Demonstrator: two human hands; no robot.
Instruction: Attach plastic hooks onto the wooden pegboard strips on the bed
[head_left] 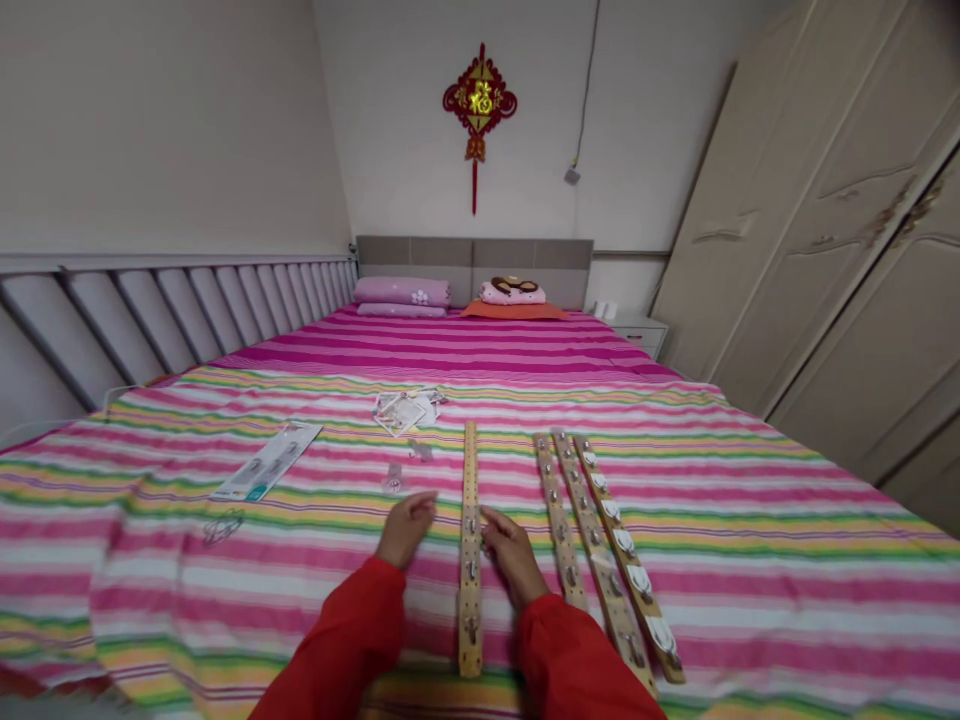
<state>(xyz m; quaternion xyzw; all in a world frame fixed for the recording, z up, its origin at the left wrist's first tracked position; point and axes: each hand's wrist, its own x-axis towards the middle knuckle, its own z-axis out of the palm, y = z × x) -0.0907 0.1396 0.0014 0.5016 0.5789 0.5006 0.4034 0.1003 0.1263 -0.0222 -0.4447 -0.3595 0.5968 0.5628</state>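
A narrow wooden strip point(470, 590) with rows of small holes lies lengthwise between my hands. Several small metal hook-like pieces sit along its near half; the far half shows only holes. My left hand point(407, 527) is just left of the strip, its fingers pressed together, and anything inside them is too small to name. On the other side, my right hand point(514, 552) has its fingers curled in at the strip's right edge, beside the metal pieces. Whatever those fingertips pinch is hidden.
Three more strips lie to the right: a left one point(561, 530), a middle one point(596, 535) and one with white pieces point(630, 545). Leftward are a clear package point(268, 462), a wire-like tangle point(224, 526), small plastic bits point(393, 480) and a pile of packets point(409, 410) on the striped bedsheet point(337, 540).
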